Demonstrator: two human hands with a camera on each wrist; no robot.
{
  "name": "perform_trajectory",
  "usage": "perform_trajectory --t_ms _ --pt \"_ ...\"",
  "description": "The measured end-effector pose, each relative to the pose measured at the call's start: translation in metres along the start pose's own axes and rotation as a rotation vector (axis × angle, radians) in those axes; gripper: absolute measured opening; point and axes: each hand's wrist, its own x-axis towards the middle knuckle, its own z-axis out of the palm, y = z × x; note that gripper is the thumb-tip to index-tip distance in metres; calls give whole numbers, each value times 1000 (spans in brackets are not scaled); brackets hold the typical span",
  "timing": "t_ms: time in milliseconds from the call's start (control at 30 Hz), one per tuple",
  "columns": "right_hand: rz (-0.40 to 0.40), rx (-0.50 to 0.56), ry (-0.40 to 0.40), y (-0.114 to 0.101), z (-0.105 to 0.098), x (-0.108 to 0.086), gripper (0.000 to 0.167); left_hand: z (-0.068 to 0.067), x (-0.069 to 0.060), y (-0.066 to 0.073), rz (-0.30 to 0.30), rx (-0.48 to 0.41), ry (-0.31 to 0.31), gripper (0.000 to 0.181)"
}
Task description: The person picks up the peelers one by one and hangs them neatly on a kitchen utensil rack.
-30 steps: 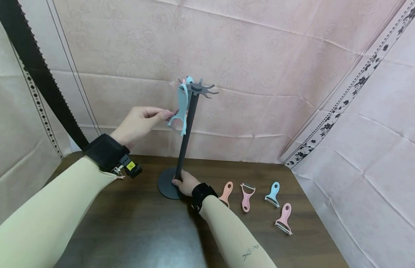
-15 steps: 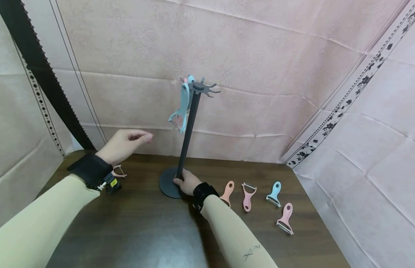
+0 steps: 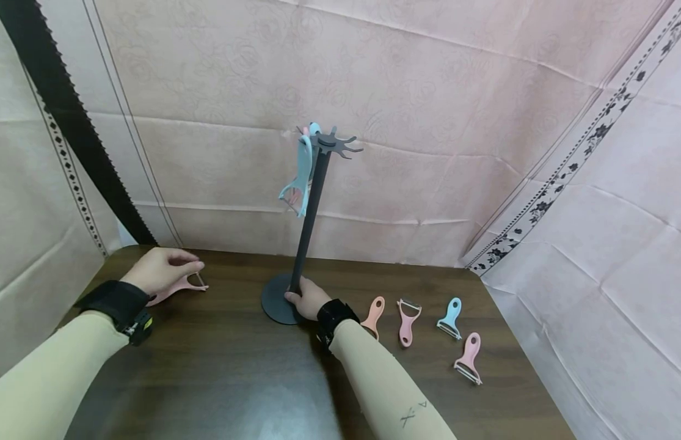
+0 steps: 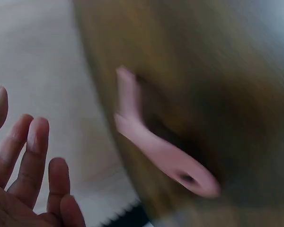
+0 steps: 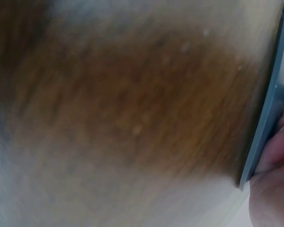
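Two hand-drawn signs in dark strokes show on the long, pale cream-green fabric sleeve covering the person's right forearm. The larger is a crossed mark shaped like a letter X, with what looks like a short stroke along its foot. Near it, set apart toward the sleeve's outer edge, is a smaller angular mark, like a V or a little triangle; which of the two cannot be told. Neither forms a readable word, and no printed text, brand or number can be read.
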Motion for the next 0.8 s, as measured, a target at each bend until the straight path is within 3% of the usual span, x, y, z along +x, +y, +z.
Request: perform_trajectory --t_ms 67,133,333,533,800 --pt "-3 -2 4 1 0 1 12 2 -1 -14 -10 162 46 54" --pt "-3 -5 7 2 1 1 12 5 -2 -23 -18 257 62 48" --pt "8 -17 5 -1 0 -1 12 15 -5 -35 35 428 91 34" --pt "17 -10 3 -4 0 -3 13 19 -6 -38 49 502 107 37" --pt "11 -19 2 -4 0 -3 14 20 -6 -40 43 517 80 20"
